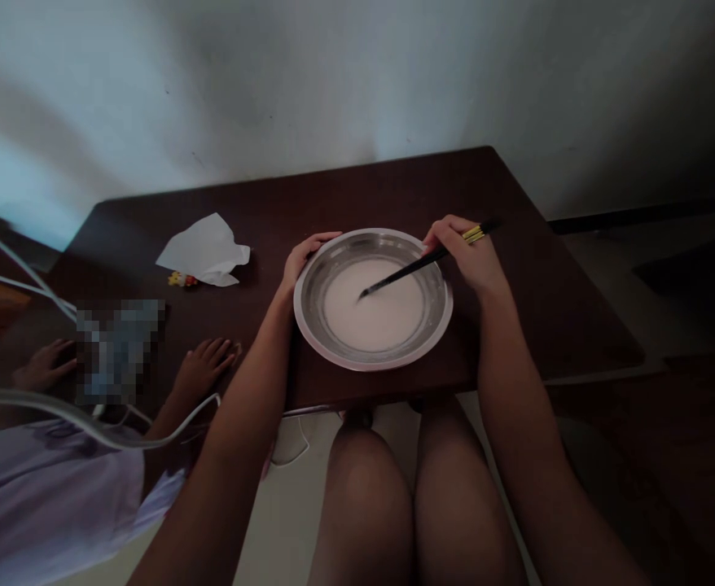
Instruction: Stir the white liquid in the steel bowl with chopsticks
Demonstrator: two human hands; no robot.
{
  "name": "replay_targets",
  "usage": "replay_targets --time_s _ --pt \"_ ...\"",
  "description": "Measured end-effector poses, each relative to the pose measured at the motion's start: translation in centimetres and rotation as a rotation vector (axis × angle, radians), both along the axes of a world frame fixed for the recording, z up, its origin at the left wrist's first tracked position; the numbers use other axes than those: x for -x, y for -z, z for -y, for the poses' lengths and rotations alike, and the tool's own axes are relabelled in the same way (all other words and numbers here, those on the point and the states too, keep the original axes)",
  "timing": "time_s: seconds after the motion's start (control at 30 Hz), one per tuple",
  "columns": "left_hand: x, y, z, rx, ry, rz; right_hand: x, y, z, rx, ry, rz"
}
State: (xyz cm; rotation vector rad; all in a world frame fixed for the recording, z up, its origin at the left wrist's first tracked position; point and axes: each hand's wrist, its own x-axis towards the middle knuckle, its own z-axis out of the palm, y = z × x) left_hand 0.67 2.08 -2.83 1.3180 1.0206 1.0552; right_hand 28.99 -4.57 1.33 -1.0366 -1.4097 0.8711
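Note:
A wide metal bowl (373, 364) stands on the dark brown table, holding a milky white liquid (373, 325). My left hand (300, 259) grips the bowl's left side, its fingers along the outside of the rim. In my right hand (466, 254) are black chopsticks (403, 270) with gold bands near the upper end, held close together and slanting down to the left. Their wet-looking tips reach the liquid near the middle of the bowl. My right hand is above the bowl's right rim.
White paper (204, 248) lies left of the bowl, beside a small yellow-and-red toy (182, 279). Another person's hand (204, 365) rests on the table at left, near a blurred-out object (122, 346). White cables (113, 439) cross there. The wall borders the table (546, 301).

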Motion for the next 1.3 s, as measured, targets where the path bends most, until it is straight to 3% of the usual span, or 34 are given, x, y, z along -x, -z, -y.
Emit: replay_targets --time_s 0.1,0.27,0.4,0.57,0.7,0.83,1.0,1.17,1.3 --pt "0.1 0.06 -0.04 -0.023 0.014 -0.019 -0.02 -0.02 -0.02 -0.005 0.072 -0.037" --pt "0.02 0.0 0.01 0.004 0.006 0.01 0.05 0.04 -0.08 0.031 -0.008 0.004" --pt "0.0 -0.11 0.07 0.008 0.0 0.014 -0.13 0.15 -0.21 -0.018 0.08 -0.053" --pt "0.04 -0.26 0.13 -0.012 0.007 -0.013 0.02 0.08 -0.05 0.033 -0.011 0.014" --pt "0.03 -0.31 0.15 -0.004 0.003 -0.016 -0.01 0.04 -0.02 -0.005 0.075 -0.024" --pt "0.01 -0.26 0.17 -0.01 -0.012 -0.016 -0.04 0.05 -0.05 0.03 -0.013 0.009" --pt "0.09 -0.21 0.2 -0.029 0.008 -0.016 -0.12 0.02 -0.08 -0.009 0.101 -0.037" --pt "0.1 -0.25 0.22 -0.03 0.002 -0.023 0.03 -0.12 0.08 0.023 -0.006 0.034" --pt "0.08 -0.23 0.23 -0.002 0.007 -0.008 -0.03 -0.18 0.05 -0.016 0.12 -0.02"
